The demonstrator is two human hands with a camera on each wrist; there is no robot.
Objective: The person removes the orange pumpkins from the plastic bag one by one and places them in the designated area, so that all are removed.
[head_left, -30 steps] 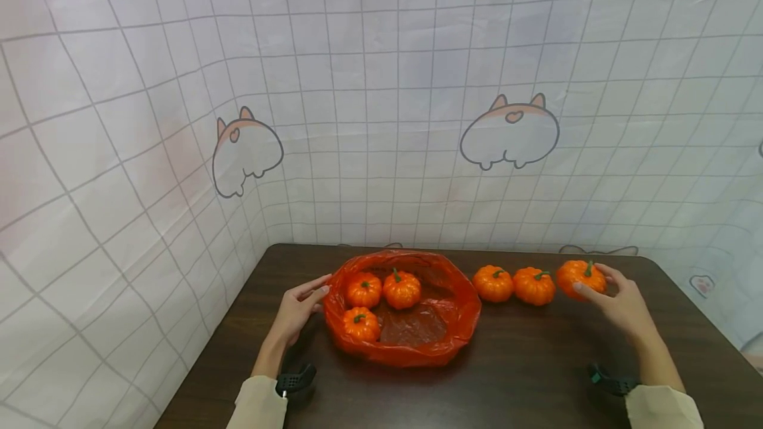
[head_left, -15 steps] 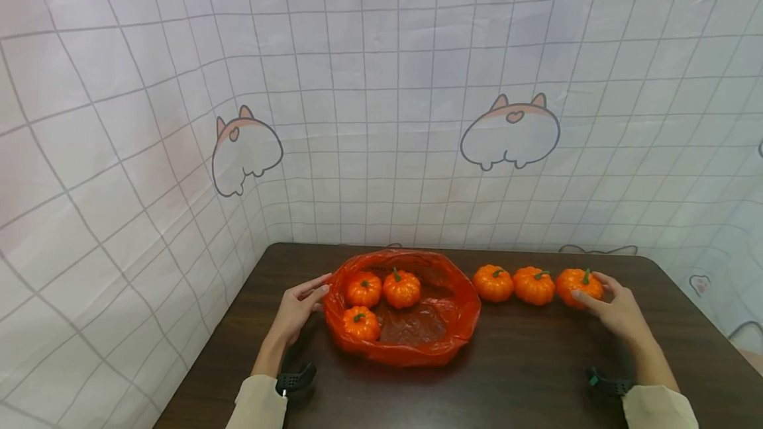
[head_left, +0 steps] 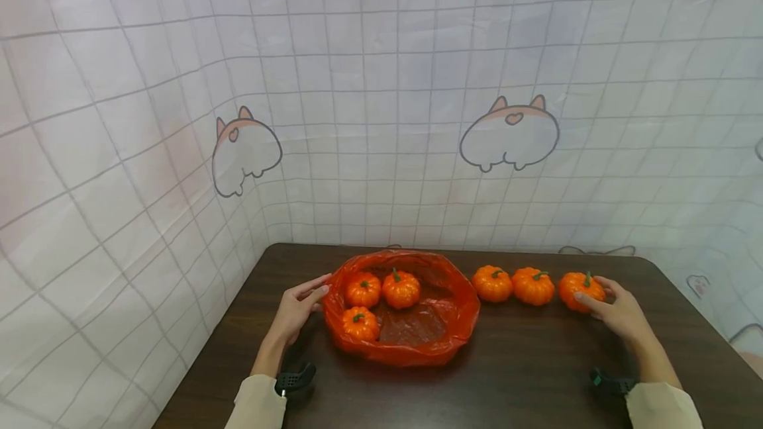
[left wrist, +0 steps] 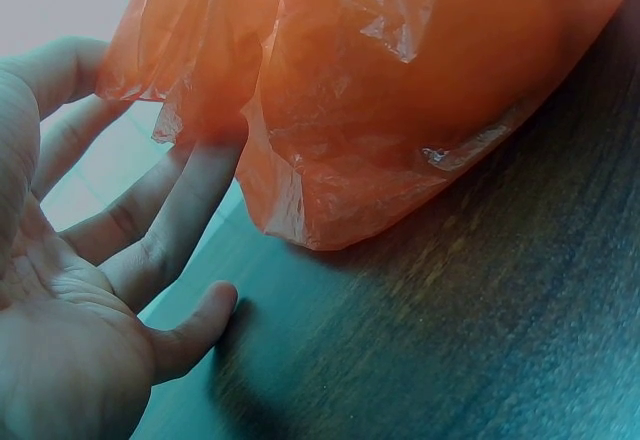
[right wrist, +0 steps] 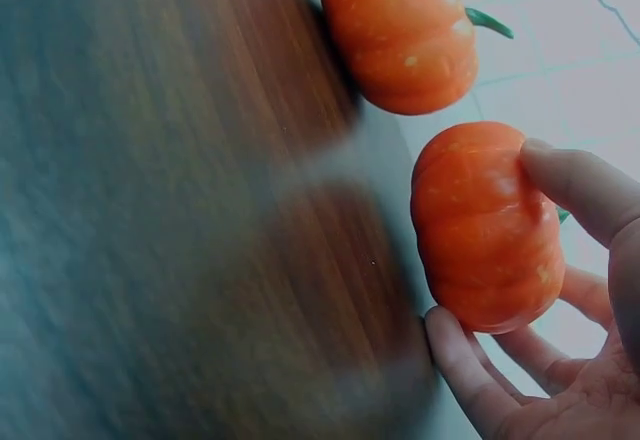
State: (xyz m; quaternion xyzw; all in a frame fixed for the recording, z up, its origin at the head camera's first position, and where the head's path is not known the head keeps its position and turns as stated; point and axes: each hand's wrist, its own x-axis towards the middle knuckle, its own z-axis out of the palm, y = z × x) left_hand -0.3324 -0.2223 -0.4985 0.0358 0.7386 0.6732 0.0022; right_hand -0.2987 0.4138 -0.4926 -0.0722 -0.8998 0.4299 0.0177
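Observation:
An open red plastic bag (head_left: 461, 313) with a rolled rim sits left of centre on the table. Inside are three small orange pumpkins with green stems (head_left: 402, 290). My left hand (head_left: 301, 303) holds the bag's left edge between thumb and fingertips; in the left wrist view some fingertips disappear behind the orange film (left wrist: 350, 110). At the right my right hand (head_left: 622, 313) grips another small pumpkin (right wrist: 490, 225), thumb on one side and fingers on the other. Whether this pumpkin touches the table cannot be told.
Two more pumpkins stand in line between the bag and the right hand: one near the bag (head_left: 492, 284), one beside it (head_left: 533, 286). The dark wooden table (head_left: 507, 376) ends at a white grid-patterned cloth (head_left: 381, 184) behind and to the left.
The right hand has lowered its pumpkin beside the row; a small gap now separates it from its neighbour, which it met half a second ago. The left hand and bag look unmoved.

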